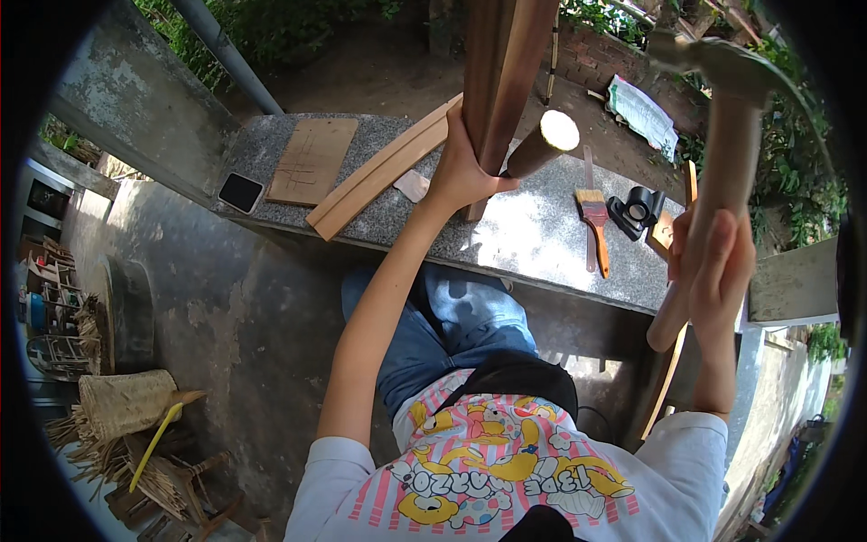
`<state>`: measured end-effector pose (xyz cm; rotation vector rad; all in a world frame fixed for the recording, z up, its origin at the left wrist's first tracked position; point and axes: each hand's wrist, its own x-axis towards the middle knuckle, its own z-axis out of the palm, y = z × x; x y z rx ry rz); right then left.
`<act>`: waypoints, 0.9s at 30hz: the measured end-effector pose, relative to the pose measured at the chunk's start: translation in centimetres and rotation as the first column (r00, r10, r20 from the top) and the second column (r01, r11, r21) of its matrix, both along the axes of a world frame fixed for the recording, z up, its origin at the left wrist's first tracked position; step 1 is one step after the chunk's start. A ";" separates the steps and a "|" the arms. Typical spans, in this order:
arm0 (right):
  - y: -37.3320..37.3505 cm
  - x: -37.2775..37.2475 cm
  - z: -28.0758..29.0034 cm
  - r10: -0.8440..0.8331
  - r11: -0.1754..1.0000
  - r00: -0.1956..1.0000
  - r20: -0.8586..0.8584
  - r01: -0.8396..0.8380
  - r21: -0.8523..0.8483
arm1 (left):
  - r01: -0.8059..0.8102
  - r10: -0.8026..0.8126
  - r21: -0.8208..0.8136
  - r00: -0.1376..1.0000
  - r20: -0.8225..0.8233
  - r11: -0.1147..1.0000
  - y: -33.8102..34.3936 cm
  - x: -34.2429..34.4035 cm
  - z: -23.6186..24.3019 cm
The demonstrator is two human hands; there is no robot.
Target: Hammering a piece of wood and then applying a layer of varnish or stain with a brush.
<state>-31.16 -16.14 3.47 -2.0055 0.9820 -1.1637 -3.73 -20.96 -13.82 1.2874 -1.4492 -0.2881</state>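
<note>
Watching remotely. L hand (465,172): fingers wrapped round dark post (506,63), top centre of frame, its foot down at the counter (623,280) afaict. R hand (718,257): fingers closed round handle of hammer (731,144), upper right, head raised & blurred, well apart from post. Dark rod (533,158), pale round end, angles out just beside post near L thumb, centre-right; I can't tell if it's joined in.

Step, my read: hammering, post or rod being the likely target. Next move, I'd say, calls for post braced firm, L thumb clear of strike line, hammer face square to the spot. Risk imo: glancing hit, post tipping.

Counts: post x1 (poss. 2 pcs together, can't tell), rod x1, hammer x1. On counter, L side of frame: phone (242,192) x1, marked board (312,163) x1, curved pale wood (388,167) x1 (grooved, maybe 2 pcs), paper scrap (413,186) x1. R of centre: brush (593,212) x1, lying over thin strip (588,167) x1; black tool (637,212) x1, kind unclear.
</note>
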 end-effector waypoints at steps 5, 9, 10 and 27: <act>0.3 -0.1 1.7 0.026 0.984 0.943 -0.333 0.034 0.173 | -0.004 0.004 0.003 1.000 0.003 1.000 0.6 0.7 -0.4; 1.3 -0.9 4.6 -0.109 0.994 0.994 0.017 0.108 0.027 | 0.014 -0.014 0.021 1.000 -0.016 1.000 0.1 0.2 0.0; 1.3 -1.1 4.6 -0.119 0.993 0.993 0.007 0.119 0.025 | 0.040 -0.040 0.012 0.999 -0.027 0.999 -0.1 -0.1 0.1; 0.0 -0.4 0.5 -0.029 0.984 0.930 0.366 0.092 -0.155 | -0.005 0.005 0.055 1.000 0.000 0.998 0.3 -0.1 0.5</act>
